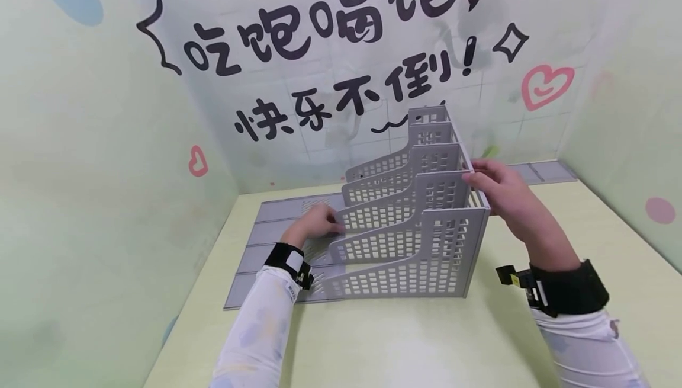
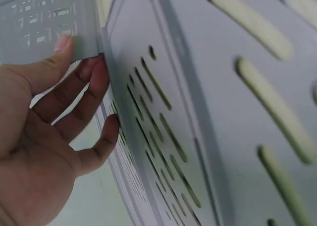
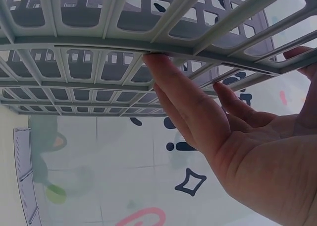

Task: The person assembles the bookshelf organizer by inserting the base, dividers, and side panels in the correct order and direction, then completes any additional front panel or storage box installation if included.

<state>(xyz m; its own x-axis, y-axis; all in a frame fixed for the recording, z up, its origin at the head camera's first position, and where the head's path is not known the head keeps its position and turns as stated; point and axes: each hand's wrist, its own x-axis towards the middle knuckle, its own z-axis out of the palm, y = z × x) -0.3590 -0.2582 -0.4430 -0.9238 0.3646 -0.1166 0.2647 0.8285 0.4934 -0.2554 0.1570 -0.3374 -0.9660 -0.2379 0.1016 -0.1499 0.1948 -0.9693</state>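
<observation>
A grey file rack [image 1: 442, 222] with several perforated upright dividers stands over a flat grey slotted panel [image 1: 245, 263] on the table. My left hand [image 1: 317, 221] is at the low front end of a middle divider. In the left wrist view, that hand pinches the lower corner of the divider [image 2: 84, 25] between thumb and fingers, right beside the slotted panel. At the rack's tall back, my right hand [image 1: 506, 192] grips the upper part, thumb near a divider's top edge. Its fingers press against the open back grid [image 3: 163, 50] in the right wrist view.
Another flat grey panel [image 1: 546, 172] lies at the back right of the pale table [image 1: 383, 340]. Light printed walls [image 1: 106, 169] close in the left, back and right sides, with large black characters on the back one.
</observation>
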